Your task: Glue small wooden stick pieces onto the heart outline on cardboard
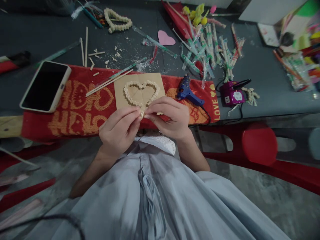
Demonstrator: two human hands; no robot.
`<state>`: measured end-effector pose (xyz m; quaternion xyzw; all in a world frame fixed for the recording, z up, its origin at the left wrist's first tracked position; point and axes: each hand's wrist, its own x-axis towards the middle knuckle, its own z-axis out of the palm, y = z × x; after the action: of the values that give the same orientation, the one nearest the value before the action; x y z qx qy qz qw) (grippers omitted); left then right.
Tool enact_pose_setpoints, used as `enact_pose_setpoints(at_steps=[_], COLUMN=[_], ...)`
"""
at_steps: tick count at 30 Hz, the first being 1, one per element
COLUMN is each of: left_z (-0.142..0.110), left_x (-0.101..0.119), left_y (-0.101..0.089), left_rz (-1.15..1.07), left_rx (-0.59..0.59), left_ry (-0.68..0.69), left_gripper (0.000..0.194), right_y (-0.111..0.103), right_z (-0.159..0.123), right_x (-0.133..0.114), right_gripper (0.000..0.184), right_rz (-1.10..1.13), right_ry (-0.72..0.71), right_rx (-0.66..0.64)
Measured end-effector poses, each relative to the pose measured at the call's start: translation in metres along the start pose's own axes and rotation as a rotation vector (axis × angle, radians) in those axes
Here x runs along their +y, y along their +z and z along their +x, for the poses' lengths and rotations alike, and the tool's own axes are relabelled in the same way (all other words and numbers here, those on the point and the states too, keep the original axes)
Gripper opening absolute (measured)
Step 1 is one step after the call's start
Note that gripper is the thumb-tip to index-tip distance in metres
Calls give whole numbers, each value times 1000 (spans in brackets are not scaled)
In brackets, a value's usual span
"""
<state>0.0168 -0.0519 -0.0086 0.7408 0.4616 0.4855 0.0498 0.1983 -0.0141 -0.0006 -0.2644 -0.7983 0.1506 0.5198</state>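
My left hand (119, 129) and my right hand (168, 116) meet at the table's near edge, both pinched on a small pale wooden piece (142, 114). Just beyond my fingertips lies a brown cardboard sheet (120, 96) bearing a heart outline (141, 93) made of small pale wooden bits. The sheet rests on a red towel (75, 113) with orange lettering. Two long wooden sticks (108, 82) lie slanted at the sheet's left corner.
A phone (45, 86) lies at the left on the towel, a blue glue gun (187, 91) at the right, a purple punch tool (233, 94) past it. A second stick heart (117, 20), a pink paper heart (165, 38) and wrapped sticks (212, 50) lie farther back. A red stool (260, 143) stands right.
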Motion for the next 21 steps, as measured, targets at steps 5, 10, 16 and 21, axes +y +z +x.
enact_pose_setpoints(at_steps=[5, 10, 16, 21], left_z=[2, 13, 29, 30], left_x=[1, 4, 8, 6], left_y=[10, 16, 11, 15], left_rz=[-304, -858, -1080, -1125], left_rx=[55, -1, -52, -71], left_ry=[-348, -1021, -1343, -1359], left_gripper=[14, 28, 16, 18], right_y=[2, -19, -72, -95], right_z=[2, -1, -25, -45], right_x=[2, 18, 59, 72], right_gripper=[12, 21, 21, 48], right_rz=[-67, -268, -806, -954], right_ry=[82, 217, 558, 735], right_rx=[-31, -43, -249, -405])
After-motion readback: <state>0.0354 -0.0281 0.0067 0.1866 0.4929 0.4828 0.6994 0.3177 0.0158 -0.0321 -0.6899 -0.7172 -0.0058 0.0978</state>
